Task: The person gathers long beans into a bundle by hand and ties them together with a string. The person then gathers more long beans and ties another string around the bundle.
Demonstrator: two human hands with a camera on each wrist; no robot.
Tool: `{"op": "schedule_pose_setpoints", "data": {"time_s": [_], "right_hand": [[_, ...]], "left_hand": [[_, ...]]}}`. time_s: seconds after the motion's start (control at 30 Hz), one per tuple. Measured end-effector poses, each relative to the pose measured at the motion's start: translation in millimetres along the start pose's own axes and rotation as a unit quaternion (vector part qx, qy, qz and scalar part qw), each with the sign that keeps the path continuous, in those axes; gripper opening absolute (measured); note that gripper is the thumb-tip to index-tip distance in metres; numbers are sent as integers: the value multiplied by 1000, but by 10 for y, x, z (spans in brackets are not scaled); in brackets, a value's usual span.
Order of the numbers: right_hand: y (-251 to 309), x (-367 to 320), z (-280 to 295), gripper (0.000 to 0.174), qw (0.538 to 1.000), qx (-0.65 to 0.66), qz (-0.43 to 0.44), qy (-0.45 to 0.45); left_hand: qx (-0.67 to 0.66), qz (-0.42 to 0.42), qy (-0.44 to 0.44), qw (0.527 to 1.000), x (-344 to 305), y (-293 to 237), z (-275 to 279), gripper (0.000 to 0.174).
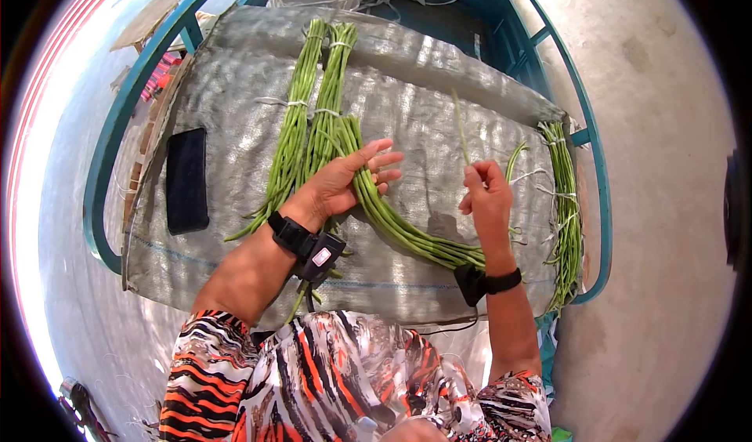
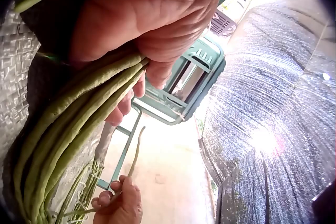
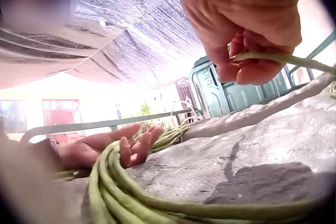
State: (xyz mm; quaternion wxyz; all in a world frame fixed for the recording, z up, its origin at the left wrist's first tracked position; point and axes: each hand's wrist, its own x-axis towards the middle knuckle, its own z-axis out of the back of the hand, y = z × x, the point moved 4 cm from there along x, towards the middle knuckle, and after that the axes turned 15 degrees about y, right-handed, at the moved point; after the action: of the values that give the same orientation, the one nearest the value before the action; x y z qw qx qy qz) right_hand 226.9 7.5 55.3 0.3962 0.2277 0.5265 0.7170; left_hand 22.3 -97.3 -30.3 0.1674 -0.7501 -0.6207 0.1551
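Note:
My left hand (image 1: 338, 185) holds a loose bunch of green long beans (image 1: 407, 237) between thumb and fingers. The bunch bends toward my right wrist, its far end passing under that wrist in the head view. Up close in the left wrist view, several thick bean pods (image 2: 63, 124) run into the grip below the thumb. To the right, raised over the sacking, my right hand (image 1: 490, 207) pinches a single long bean (image 1: 460, 128) that points up and away. In the right wrist view this bean (image 3: 299, 60) sticks out from between thumb and fingertips.
Two tied bean bundles (image 1: 291, 128) lie left of centre, partly behind my left arm. Another tied bundle (image 1: 562, 215) lies along the right edge. A black phone (image 1: 186, 182) rests at the left on the grey woven sacking (image 1: 235, 58). Teal metal rails (image 1: 597, 183) border both sides.

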Motion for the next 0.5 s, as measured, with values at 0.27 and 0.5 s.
{"op": "schedule_pose_setpoints", "data": {"time_s": [0.27,0.5], "right_hand": [[32,-341,-683,14,973,-178,64,131],[36,-399,-728,13,976,-155,91,124]], "left_hand": [[38,-21,0,999,-23,-46,-93,46],[42,-32,10,999,-21,-13,-24,26]]}}
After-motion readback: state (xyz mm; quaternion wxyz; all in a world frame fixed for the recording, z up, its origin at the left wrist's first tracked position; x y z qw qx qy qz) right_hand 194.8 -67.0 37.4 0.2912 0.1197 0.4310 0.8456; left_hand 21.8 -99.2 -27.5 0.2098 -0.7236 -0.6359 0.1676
